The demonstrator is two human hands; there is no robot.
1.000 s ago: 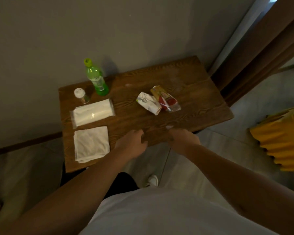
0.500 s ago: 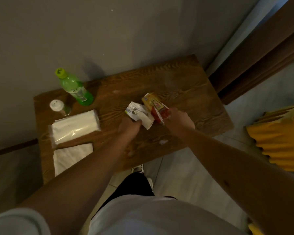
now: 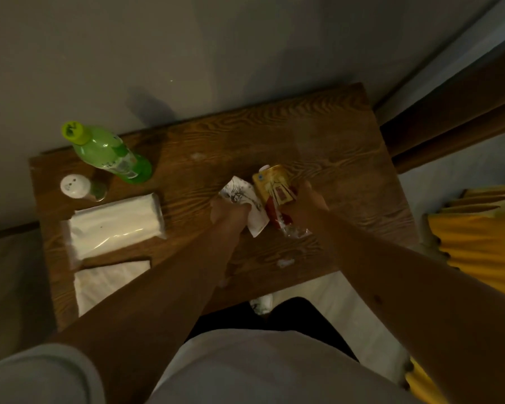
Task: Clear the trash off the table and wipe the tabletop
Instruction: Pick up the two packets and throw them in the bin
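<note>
Wood: dark grained table (image 3: 327, 135), set against a grey wall; both pieces of trash lie near its middle.
White wrapper: crumpled paper (image 3: 242, 199) with dark print, its long axis running from far-left to near-right; the left hand (image 3: 229, 212) sits on its near-left side, fingers curled onto it, apparently pinching it.
Yellow-red packet: glossy film (image 3: 273, 188) with a clear crinkled end toward the near edge, just right of the wrapper and roughly parallel to it; the right hand (image 3: 303, 205) closes on its right flank.
Nearer hand: each hand has its own piece, left for white, right for yellow-red, so the lift likely goes straight up.
Scrap: a small pale crumb (image 3: 285, 262) lies near the front edge, untouched.
Cloth: a flat white folded square (image 3: 105, 279) at the near-left corner, probably for wiping.
Others: tissue pack (image 3: 114, 225), green bottle (image 3: 111, 154), white-capped shaker (image 3: 79, 188), all far left.
</note>
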